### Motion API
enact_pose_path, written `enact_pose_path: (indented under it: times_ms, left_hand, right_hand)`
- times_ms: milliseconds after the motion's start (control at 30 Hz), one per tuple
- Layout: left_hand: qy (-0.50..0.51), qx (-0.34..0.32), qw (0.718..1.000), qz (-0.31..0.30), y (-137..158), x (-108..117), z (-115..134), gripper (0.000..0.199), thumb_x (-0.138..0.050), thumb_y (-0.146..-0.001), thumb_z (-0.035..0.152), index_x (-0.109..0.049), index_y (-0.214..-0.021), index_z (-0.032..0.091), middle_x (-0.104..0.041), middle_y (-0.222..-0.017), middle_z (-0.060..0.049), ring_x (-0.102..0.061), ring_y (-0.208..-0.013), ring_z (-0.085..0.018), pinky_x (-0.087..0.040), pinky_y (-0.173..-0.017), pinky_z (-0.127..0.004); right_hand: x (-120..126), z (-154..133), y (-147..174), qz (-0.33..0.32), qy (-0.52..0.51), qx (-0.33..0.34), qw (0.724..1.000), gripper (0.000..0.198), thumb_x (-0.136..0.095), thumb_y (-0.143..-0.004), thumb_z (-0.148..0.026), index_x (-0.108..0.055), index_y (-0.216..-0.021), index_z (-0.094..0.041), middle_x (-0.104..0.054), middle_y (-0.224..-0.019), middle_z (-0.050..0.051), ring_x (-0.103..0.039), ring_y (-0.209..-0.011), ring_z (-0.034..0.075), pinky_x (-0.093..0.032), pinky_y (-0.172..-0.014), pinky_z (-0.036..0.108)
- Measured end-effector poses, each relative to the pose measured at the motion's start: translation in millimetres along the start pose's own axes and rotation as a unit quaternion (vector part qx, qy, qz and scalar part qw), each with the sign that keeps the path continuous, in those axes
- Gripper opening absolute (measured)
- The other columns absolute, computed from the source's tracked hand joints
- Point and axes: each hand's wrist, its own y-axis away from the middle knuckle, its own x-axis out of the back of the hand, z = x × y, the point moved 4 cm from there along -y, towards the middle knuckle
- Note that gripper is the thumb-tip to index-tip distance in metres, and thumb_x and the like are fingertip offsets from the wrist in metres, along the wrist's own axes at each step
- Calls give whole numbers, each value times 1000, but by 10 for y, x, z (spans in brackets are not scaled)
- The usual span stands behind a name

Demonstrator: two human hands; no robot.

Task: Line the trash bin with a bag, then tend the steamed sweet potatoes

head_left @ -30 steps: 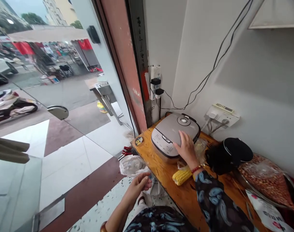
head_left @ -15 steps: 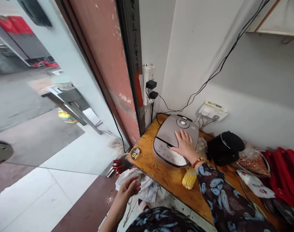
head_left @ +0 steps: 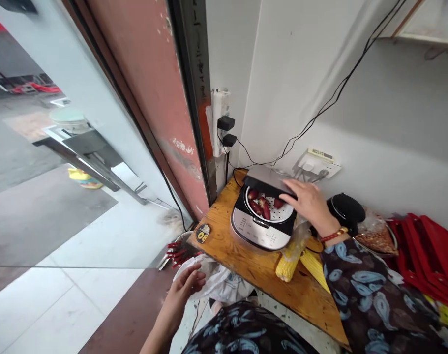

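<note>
I inspect the worktop (head_left: 224,246) from my remote station. The rice cooker (head_left: 260,238) stands on it, close to the wall corner and beside the red door post (head_left: 155,83). Its placement, I judge, keeps it within cable reach of the power strip (head_left: 222,108). The lid (head_left: 266,178) is tilted partly up at the front. My right hand (head_left: 308,204) is at the lid's right front corner, thumb low and fingers above, presumably there to control its angle; I cannot tell whether it clamps the edge or only bears on it. My left hand (head_left: 185,285) is empty, fingers loosely curled, near the white plastic bag (head_left: 227,287) below the worktop's edge. The hands are well apart.

Containers: inside the cooker sits a white perforated steamer tray (head_left: 283,215), bearing several red-skinned tubers (head_left: 265,209), mostly on its left half. Whatever is beneath the tray is hidden. Corn cobs (head_left: 287,268) lie just right of the cooker, a clear bag partly over one. Farther right, beyond the black vessel (head_left: 345,209), whose contents I cannot see, reddish nuts or beans (head_left: 373,237) fill a bowl under clear film.
</note>
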Motion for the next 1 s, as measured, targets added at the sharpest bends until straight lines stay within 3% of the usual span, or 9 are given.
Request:
enact_pose_path:
  times_ms: [133,267,533,667,733,800,900,967,1000]
  left_hand:
    - [3,10,1000,22,13,-143,-22,57,-79,-60,54,-67,-101,16,-73,-82,-6,-68,-72,-19,-54,-72,-31]
    - [-8,14,1000,23,29,-395,-21,57,-78,-62,54,-66,-103,16,-73,-84,-7,-68,-74,-19,-54,-75,-30]
    - [-16,14,999,34,117,-809,-29,56,-77,-64,53,-66,-105,17,-72,-84,-5,-66,-73,-17,-52,-75,-29]
    - [-10,12,999,42,136,-872,-99,55,-76,-66,52,-65,-105,16,-72,-83,-6,-66,-73,-17,-52,-75,-30]
    - [-10,17,999,47,149,-887,-145,55,-76,-66,52,-64,-106,16,-72,-83,-5,-65,-73,-16,-51,-74,-29]
    - [-9,20,998,51,166,-905,-185,54,-76,-67,51,-63,-106,15,-72,-84,-5,-65,-73,-15,-51,-73,-28]
    - [-5,16,999,44,185,-951,-222,53,-75,-69,51,-63,-106,15,-71,-84,-6,-65,-73,-15,-51,-72,-28]
    - [-6,11,999,39,185,-978,-233,53,-75,-68,52,-64,-105,15,-71,-84,-6,-65,-73,-16,-51,-73,-29]
    - [-7,11,999,38,182,-984,-238,54,-75,-67,52,-64,-105,15,-70,-83,-5,-65,-72,-16,-51,-72,-29]
  right_hand:
    - [324,525,-217,88,-57,-40,994,44,-44,-93,-48,-58,-125,-22,-64,-121,9,-58,-112,25,-44,-97,41]
    - [419,1025,-361,188,-99,-100,972,37,-46,-92,-41,-63,-118,-20,-67,-113,10,-60,-109,24,-46,-96,40]
    - [361,1354,-557,256,-191,-132,938,37,-39,-96,-39,-61,-118,-19,-68,-113,10,-61,-107,21,-47,-95,41]
    - [297,1429,-192,383,-258,-187,867,40,-41,-95,-38,-55,-123,-13,-63,-117,17,-61,-105,20,-48,-90,36]
    - [143,1398,89,419,-272,-234,834,37,-43,-94,-40,-56,-117,-14,-64,-110,15,-62,-98,20,-49,-86,36]
    - [-133,1276,268,340,-296,-256,855,34,-45,-92,-42,-59,-109,-16,-66,-98,10,-64,-87,19,-51,-80,35]
    - [-688,889,296,49,-305,-185,933,33,-47,-91,-42,-61,-111,-19,-70,-93,6,-65,-82,19,-51,-78,32]
    - [-1023,610,247,-124,-239,-129,954,38,-46,-91,-38,-54,-124,-20,-71,-100,6,-66,-88,19,-49,-82,30]
    - [-1153,501,206,-178,-199,-115,957,42,-46,-92,-38,-49,-130,-20,-71,-103,7,-66,-93,21,-49,-84,31]
